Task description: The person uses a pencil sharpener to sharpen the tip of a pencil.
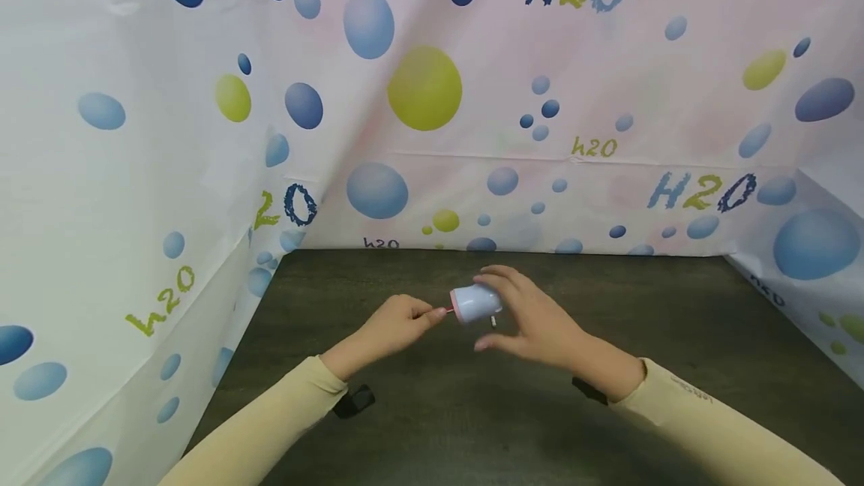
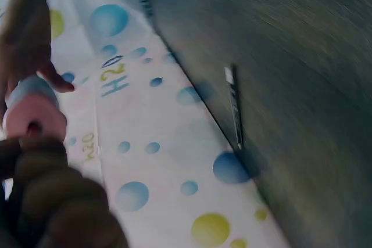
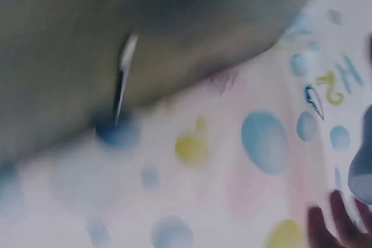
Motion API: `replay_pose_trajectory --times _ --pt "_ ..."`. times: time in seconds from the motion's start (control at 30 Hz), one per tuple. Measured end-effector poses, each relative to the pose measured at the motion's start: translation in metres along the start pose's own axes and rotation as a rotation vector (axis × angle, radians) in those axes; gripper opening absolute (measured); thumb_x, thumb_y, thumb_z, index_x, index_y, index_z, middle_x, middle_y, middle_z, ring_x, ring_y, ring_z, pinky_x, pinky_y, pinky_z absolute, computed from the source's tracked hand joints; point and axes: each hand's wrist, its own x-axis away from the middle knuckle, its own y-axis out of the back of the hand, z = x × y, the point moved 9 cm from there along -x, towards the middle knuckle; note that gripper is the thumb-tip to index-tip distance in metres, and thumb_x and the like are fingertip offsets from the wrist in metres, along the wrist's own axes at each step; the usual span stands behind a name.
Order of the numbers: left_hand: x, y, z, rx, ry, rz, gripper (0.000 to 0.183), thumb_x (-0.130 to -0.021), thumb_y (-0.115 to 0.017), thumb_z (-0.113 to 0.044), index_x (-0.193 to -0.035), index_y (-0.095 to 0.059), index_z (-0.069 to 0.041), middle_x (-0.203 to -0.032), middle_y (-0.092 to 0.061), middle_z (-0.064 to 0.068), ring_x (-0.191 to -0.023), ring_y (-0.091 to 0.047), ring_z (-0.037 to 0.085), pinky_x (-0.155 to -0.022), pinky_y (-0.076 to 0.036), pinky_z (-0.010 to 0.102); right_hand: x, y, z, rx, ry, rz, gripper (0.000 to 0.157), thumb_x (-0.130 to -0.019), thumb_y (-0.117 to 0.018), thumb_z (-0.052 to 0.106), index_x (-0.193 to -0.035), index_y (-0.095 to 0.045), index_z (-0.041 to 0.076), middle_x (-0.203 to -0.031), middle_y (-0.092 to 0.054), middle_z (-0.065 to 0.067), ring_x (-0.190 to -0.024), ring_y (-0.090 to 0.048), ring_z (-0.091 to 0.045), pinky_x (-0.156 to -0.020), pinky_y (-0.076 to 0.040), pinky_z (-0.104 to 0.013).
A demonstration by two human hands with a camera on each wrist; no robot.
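Note:
My left hand (image 1: 394, 328) pinches a thin red stick (image 1: 450, 311) between thumb and fingers. The stick runs into the middle of the pink end (image 2: 43, 114) of a pale-blue, cup-shaped piece (image 1: 475, 303), tilted in the air above the table. Around the blue far end, my right hand (image 1: 540, 321) has its fingers spread, with the thumb well apart from the piece below. Whether its upper fingers touch the piece is hidden. In the right wrist view, only part of the blue piece (image 3: 361, 172) and some blurred fingertips (image 3: 343, 219) show at the right edge.
A slim dark pen or pencil with a white end (image 2: 235, 105) lies on the dark tabletop (image 1: 432, 418) near its back edge, behind the blue piece. White sheeting (image 1: 432, 148) printed with bubbles and "H2O" stands along the back and both sides.

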Motion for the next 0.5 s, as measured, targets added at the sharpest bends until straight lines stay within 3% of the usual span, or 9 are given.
replay_pose_trajectory --times 0.07,0.1,0.17,0.23,0.3,0.37,0.5 --pt "-0.001 -0.009 0.012 0.221 0.138 0.144 0.048 -0.104 -0.048 -0.033 -0.060 -0.048 -0.012 -0.049 -0.030 -0.007 -0.045 -0.023 0.007 -0.048 -0.024 0.023 0.005 0.005 0.019 0.357 0.203 -0.126 0.085 -0.071 -0.084 0.052 -0.135 -0.049 0.009 -0.131 -0.056 -0.016 -0.109 -0.061 -0.028 -0.086 -0.054 -0.041" --pt "0.000 -0.014 0.014 0.299 0.178 0.207 0.050 -0.104 -0.047 -0.033 -0.060 -0.048 -0.012 -0.049 -0.030 -0.006 -0.045 -0.022 0.008 -0.048 -0.024 0.024 0.008 0.004 0.026 0.480 0.287 -0.169 0.088 -0.063 -0.089 0.050 -0.132 -0.051 0.011 -0.127 -0.059 -0.014 -0.107 -0.062 -0.028 -0.086 -0.054 -0.042" --pt "0.003 -0.022 0.013 0.390 0.230 0.323 0.051 -0.105 -0.046 -0.035 -0.059 -0.048 -0.012 -0.048 -0.030 -0.006 -0.044 -0.020 0.008 -0.046 -0.023 0.025 0.014 0.000 0.036 0.621 0.411 -0.226 0.088 -0.055 -0.096 0.041 -0.125 -0.054 0.011 -0.116 -0.062 -0.011 -0.099 -0.062 -0.025 -0.083 -0.054 -0.038" --pt "0.006 -0.027 0.009 0.403 0.231 0.387 0.051 -0.105 -0.045 -0.034 -0.058 -0.048 -0.014 -0.049 -0.031 -0.007 -0.044 -0.020 0.007 -0.045 -0.022 0.024 0.018 -0.003 0.042 0.674 0.478 -0.255 0.085 -0.049 -0.099 0.034 -0.119 -0.057 0.009 -0.106 -0.062 -0.008 -0.091 -0.062 -0.021 -0.079 -0.054 -0.034" --pt "0.007 -0.028 0.001 0.350 0.176 0.387 0.050 -0.104 -0.046 -0.031 -0.057 -0.048 -0.014 -0.049 -0.031 -0.008 -0.044 -0.019 0.006 -0.045 -0.020 0.023 0.021 -0.006 0.045 0.670 0.498 -0.264 0.083 -0.046 -0.100 0.031 -0.113 -0.059 0.005 -0.101 -0.061 -0.007 -0.087 -0.061 -0.019 -0.077 -0.055 -0.031" --pt "0.007 -0.025 -0.008 0.251 0.104 0.328 0.050 -0.104 -0.049 -0.028 -0.055 -0.044 -0.015 -0.048 -0.029 -0.009 -0.044 -0.019 0.005 -0.045 -0.019 0.022 0.021 -0.007 0.045 0.622 0.465 -0.254 0.079 -0.049 -0.099 0.032 -0.111 -0.059 0.003 -0.098 -0.060 -0.007 -0.084 -0.061 -0.017 -0.074 -0.055 -0.029" --pt "0.009 -0.012 -0.024 -0.033 -0.018 0.115 0.050 -0.100 -0.056 -0.028 -0.054 -0.040 -0.019 -0.047 -0.027 -0.011 -0.043 -0.022 0.004 -0.044 -0.018 0.020 0.016 -0.009 0.030 0.373 0.233 -0.134 0.064 -0.066 -0.092 0.034 -0.109 -0.055 0.003 -0.097 -0.061 -0.006 -0.077 -0.061 -0.012 -0.066 -0.053 -0.024"
